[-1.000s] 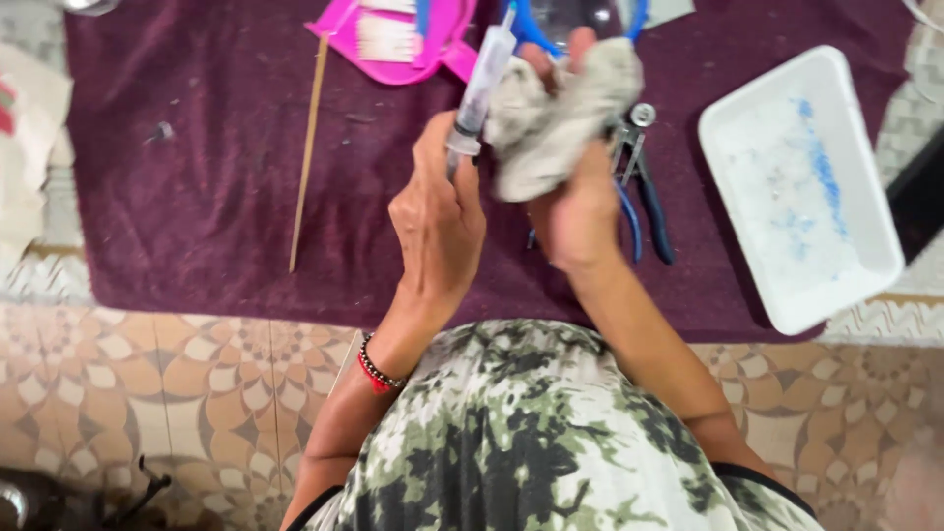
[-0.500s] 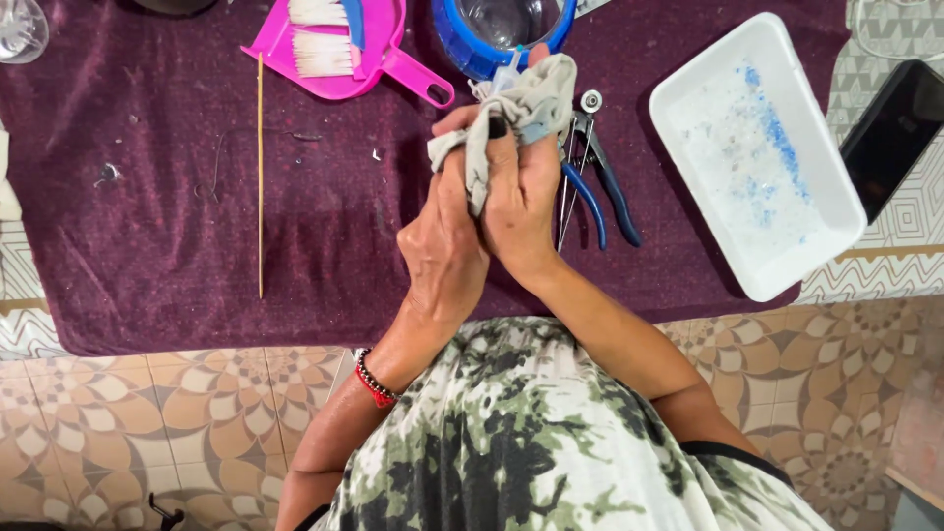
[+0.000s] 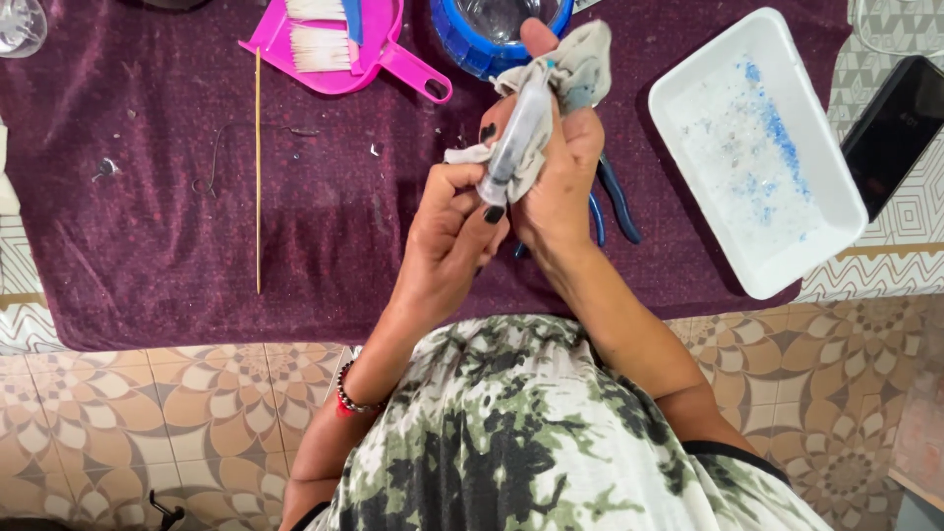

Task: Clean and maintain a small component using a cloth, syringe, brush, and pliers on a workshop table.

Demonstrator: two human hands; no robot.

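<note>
On the purple cloth (image 3: 147,216) at my far left lies a thin wooden stick (image 3: 258,167), with a pink dustpan (image 3: 364,59) above it. My left hand (image 3: 447,236) is closed around the lower end of a clear tube (image 3: 516,138). My right hand (image 3: 560,167) grips a grey rag (image 3: 580,64) wrapped against the tube, above blue-handled pliers (image 3: 615,202). Farther right sit a white foam tray (image 3: 836,211) dusted blue and a black phone (image 3: 895,133).

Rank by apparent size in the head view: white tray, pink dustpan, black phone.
1. white tray, clearly largest.
2. pink dustpan, cut off by the frame edge.
3. black phone, also cut off; these two look close, so their order is unsure.
</note>
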